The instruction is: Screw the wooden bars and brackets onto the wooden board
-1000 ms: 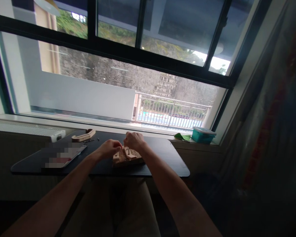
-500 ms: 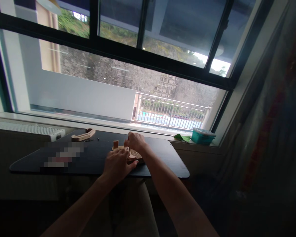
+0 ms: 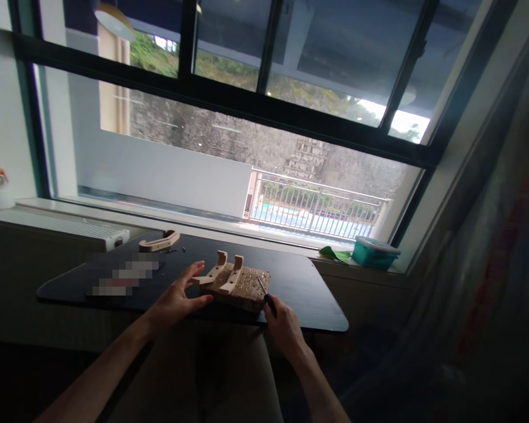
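Note:
My right hand [image 3: 286, 329] is closed around the dark handle of a screwdriver [image 3: 268, 301], whose thin shaft points up and left over a rough brown block [image 3: 252, 286]. At the block's left side my left hand [image 3: 176, 299] is open with fingers spread, thumb close to the front left corner. Two pale wooden hooks stand on the block: a left hook [image 3: 216, 272] near my left fingers, and a right hook [image 3: 233, 281] beside it. Dark holes show in both. Whether my left fingertips touch the left hook, I cannot tell.
Another wooden hook [image 3: 161, 241] lies at the back left of the black table [image 3: 286, 264], with small dark bits near it. A blurred patch [image 3: 127, 276] covers something at left. On the sill are a teal box [image 3: 374, 252] and a green leaf-like piece [image 3: 334, 254].
My hands have moved apart, left hand leftward and right hand down and right, uncovering the block and hooks. The screwdriver now shows in my right hand. The view has shifted slightly.

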{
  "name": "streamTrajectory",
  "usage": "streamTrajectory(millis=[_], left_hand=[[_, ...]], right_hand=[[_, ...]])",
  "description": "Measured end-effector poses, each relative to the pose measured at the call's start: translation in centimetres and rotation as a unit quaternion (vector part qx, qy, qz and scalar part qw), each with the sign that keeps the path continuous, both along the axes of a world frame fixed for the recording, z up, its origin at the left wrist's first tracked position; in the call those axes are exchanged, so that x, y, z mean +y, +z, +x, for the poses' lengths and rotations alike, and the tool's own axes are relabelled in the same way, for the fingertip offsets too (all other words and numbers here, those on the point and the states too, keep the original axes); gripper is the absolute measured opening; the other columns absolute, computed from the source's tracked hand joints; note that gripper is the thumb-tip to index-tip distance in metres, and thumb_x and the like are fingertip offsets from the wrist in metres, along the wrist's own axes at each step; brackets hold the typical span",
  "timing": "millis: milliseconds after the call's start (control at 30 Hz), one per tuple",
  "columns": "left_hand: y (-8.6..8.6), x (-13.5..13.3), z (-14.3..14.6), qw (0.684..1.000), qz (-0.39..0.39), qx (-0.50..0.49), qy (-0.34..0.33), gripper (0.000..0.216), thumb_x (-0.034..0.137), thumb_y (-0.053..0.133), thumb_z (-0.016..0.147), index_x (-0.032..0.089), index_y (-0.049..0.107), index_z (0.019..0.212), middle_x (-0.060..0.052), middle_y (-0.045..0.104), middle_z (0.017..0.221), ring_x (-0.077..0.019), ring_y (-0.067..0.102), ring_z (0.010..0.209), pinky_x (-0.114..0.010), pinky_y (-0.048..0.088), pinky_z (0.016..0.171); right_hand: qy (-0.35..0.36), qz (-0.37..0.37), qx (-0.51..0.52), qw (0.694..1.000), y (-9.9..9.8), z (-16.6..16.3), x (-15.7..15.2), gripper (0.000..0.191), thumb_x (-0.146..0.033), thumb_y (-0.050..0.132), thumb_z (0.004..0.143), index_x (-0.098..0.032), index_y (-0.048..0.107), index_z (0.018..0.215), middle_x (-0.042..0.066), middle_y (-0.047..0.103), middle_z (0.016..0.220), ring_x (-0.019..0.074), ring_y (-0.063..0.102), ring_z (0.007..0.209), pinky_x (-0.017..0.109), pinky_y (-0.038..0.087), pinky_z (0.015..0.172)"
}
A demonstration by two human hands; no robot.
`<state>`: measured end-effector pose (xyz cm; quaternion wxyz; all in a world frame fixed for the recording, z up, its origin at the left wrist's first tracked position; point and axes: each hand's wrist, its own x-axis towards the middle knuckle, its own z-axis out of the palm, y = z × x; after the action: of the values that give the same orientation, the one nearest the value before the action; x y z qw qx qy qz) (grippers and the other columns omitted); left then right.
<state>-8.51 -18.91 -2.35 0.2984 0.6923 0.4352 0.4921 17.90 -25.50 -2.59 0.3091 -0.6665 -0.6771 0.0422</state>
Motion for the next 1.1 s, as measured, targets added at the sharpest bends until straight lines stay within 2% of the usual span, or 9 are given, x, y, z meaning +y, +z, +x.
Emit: streamTrajectory(millis=[67,133,233,400,533,667,833,1000,1100], left_hand=[[-0.9,0.8,-0.2,0.998,-0.042,-0.044,-0.031,0.080,0.045,0.075,0.052,0.022,0.051,0.125,-0.012,0.052,0.133,-0.0298,0.054,0.115,-0.036,0.046,0.091],[-1.5,1.3,0.0,0.998,-0.042,-0.032,-0.020,0.070,0.044,0.078,0.049,0.020,0.061,0.113,-0.012,0.055,0.128,-0.0303,0.056,0.111,-0.035,0.048,0.087],[-2.2,1.3,0.7,0.998,-0.050,-0.007,-0.031,0.075,0.045,0.076,0.054,0.021,0.055,0.123,-0.010,0.065,0.108,-0.0268,0.065,0.087,-0.035,0.052,0.074],[-2.3,0.2,2.1,0.993,0.031,0.113,-0.011,0.067,0.054,0.068,0.062,0.026,0.058,0.122,-0.008,0.059,0.115,-0.0279,0.057,0.105,-0.037,0.044,0.093],[-1.7,-0.4,2.9,0.974,0.018,0.227,0.018,0.063,0.059,0.052,0.074,0.026,0.053,0.128,-0.007,0.059,0.108,-0.0253,0.059,0.097,-0.038,0.044,0.089],[-1.8,-0.3,3.2,0.966,0.047,0.252,0.017,0.057,0.053,0.048,0.079,0.027,0.050,0.129,-0.006,0.062,0.101,-0.0240,0.059,0.097,-0.036,0.044,0.086],[-2.3,-0.3,3.3,0.965,0.072,0.249,0.028,0.052,0.049,0.049,0.080,0.027,0.052,0.127,-0.005,0.064,0.097,-0.0235,0.058,0.098,-0.034,0.044,0.084],[-2.4,-0.1,3.3,0.965,0.079,0.248,0.034,0.051,0.048,0.050,0.080,0.028,0.053,0.127,-0.004,0.065,0.095,-0.0231,0.059,0.096,-0.034,0.045,0.083],[-2.6,0.3,2.5,0.967,0.090,0.237,0.025,0.050,0.047,0.049,0.080,0.027,0.054,0.126,-0.004,0.065,0.095,-0.0224,0.060,0.094,-0.035,0.046,0.083]], right_hand=[[-0.010,-0.001,0.021,1.000,-0.6,-0.6,-0.7,0.041,-0.028,0.037,0.091,-0.012,0.052,0.125,0.013,0.067,0.109,0.0242,0.062,0.103,0.034,0.046,0.085],[-0.025,0.011,0.055,0.998,-0.3,-1.0,-0.8,0.045,-0.029,0.033,0.093,-0.014,0.044,0.133,0.013,0.065,0.115,0.0249,0.061,0.105,0.036,0.046,0.086],[-0.037,0.039,0.093,0.994,0.1,-1.7,-0.8,0.047,-0.028,0.030,0.094,-0.016,0.038,0.138,0.012,0.058,0.126,0.0230,0.058,0.110,0.035,0.044,0.090],[-0.049,0.002,0.061,0.997,-1.7,-3.7,-0.9,0.047,-0.025,0.032,0.092,-0.014,0.042,0.136,0.013,0.062,0.120,0.0241,0.063,0.102,0.033,0.047,0.084],[-0.019,-0.017,0.057,0.998,-2.3,-3.6,-0.9,0.046,-0.028,0.033,0.092,-0.014,0.046,0.135,0.012,0.067,0.112,0.0239,0.064,0.100,0.031,0.047,0.083],[-0.096,0.021,0.114,0.989,-1.8,-2.7,-0.4,0.048,-0.029,0.025,0.095,-0.012,0.043,0.136,0.013,0.062,0.120,0.0225,0.061,0.105,0.030,0.046,0.085],[-0.017,-0.018,0.004,1.000,-1.9,-4.0,-0.1,0.047,-0.024,0.034,0.092,-0.011,0.044,0.135,0.014,0.069,0.105,0.0254,0.067,0.091,0.031,0.048,0.076],[-0.088,0.010,0.038,0.995,-1.5,-4.1,-0.3,0.046,-0.025,0.027,0.094,-0.015,0.044,0.135,0.013,0.067,0.111,0.0222,0.065,0.097,0.029,0.047,0.079],[0.012,-0.016,-0.032,0.999,-0.9,-3.9,-0.6,0.048,-0.024,0.036,0.090,-0.014,0.043,0.136,0.013,0.069,0.105,0.0250,0.067,0.091,0.030,0.046,0.075]])
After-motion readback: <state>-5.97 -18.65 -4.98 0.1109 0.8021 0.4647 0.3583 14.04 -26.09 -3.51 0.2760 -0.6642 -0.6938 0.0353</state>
